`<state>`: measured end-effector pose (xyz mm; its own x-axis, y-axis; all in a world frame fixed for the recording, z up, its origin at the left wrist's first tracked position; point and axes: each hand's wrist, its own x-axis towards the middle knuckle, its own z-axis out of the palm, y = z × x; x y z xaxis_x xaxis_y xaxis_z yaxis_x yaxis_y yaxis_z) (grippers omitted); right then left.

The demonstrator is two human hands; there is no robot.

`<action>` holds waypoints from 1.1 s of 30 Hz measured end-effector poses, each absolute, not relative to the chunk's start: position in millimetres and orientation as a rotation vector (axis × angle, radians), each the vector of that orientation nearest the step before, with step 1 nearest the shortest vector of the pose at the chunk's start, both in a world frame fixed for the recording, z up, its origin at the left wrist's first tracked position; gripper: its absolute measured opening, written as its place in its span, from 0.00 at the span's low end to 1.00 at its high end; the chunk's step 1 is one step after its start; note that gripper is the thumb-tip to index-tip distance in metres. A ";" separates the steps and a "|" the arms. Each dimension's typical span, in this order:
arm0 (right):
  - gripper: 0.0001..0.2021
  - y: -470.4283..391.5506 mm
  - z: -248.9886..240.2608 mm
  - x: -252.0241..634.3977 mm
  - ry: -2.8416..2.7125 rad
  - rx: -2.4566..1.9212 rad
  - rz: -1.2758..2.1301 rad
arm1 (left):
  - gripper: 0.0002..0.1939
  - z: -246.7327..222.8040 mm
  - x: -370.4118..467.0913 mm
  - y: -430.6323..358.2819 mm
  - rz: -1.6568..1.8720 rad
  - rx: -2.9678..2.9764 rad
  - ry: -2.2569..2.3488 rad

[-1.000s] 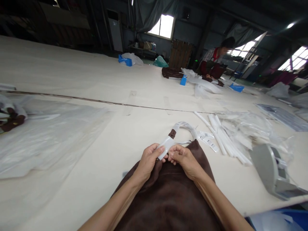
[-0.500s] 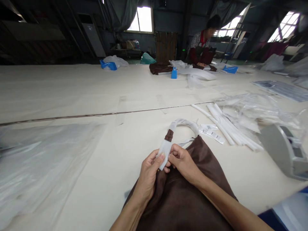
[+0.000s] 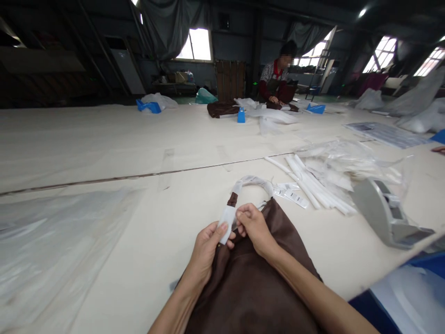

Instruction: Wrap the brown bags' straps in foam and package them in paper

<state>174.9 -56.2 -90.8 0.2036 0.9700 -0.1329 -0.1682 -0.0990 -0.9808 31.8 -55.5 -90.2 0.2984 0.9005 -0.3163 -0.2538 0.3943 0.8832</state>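
A dark brown handbag [image 3: 259, 283] lies before me on the table's near side. Its looped handle [image 3: 255, 180] is mostly wrapped in white and clear film, with a brown band showing. Around the handle's near left end sits a white foam wrap [image 3: 226, 218]. My left hand [image 3: 207, 246] grips that wrapped end, thumb on top. Just right of the wrap, my right hand [image 3: 253, 227] is closed, thumb and fingers pinched together. What lies in the pinch is too small to make out. Paper tags [image 3: 291, 194] rest on the table beside the handle.
White foam tubes [image 3: 311, 181] and crumpled clear plastic [image 3: 333, 157] lie to the right. A grey tape dispenser [image 3: 380, 213] stands near the right edge, above a blue bin [image 3: 365, 306]. Plastic sheeting [image 3: 59, 241] covers the left. A co-worker [image 3: 276, 83] works across the table.
My right hand has come slightly away from the foam wrap, where it was touching its edge. My left hand still grips the handle. The whole view has shifted a little.
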 end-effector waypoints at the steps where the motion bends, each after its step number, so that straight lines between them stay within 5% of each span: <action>1: 0.13 -61.3 -83.2 182.6 -0.902 -1.262 1.177 | 0.20 -87.2 29.9 -55.1 0.940 0.806 0.967; 10: 0.20 -140.1 -60.8 296.5 -1.268 -1.841 0.524 | 0.27 -43.6 -18.4 -4.6 1.299 0.932 1.203; 14: 0.31 -180.3 -87.1 323.5 -1.147 -2.065 0.709 | 0.31 -51.7 -83.2 -6.1 1.210 1.089 1.572; 18: 0.32 -202.5 -99.3 321.9 -1.017 -2.039 0.949 | 0.31 -68.9 -122.5 -67.4 0.949 1.208 1.772; 22: 0.26 -185.1 -84.0 298.0 -1.025 -1.896 1.070 | 0.28 -80.2 -104.1 -115.1 0.818 1.255 1.587; 27: 0.23 -127.9 -54.4 289.3 -1.050 -1.734 0.991 | 0.28 -55.5 -82.4 -71.7 1.048 1.254 1.501; 33: 0.31 -107.1 -53.4 315.6 -1.299 -1.842 0.455 | 0.35 -12.2 -87.7 -28.7 0.901 1.775 1.793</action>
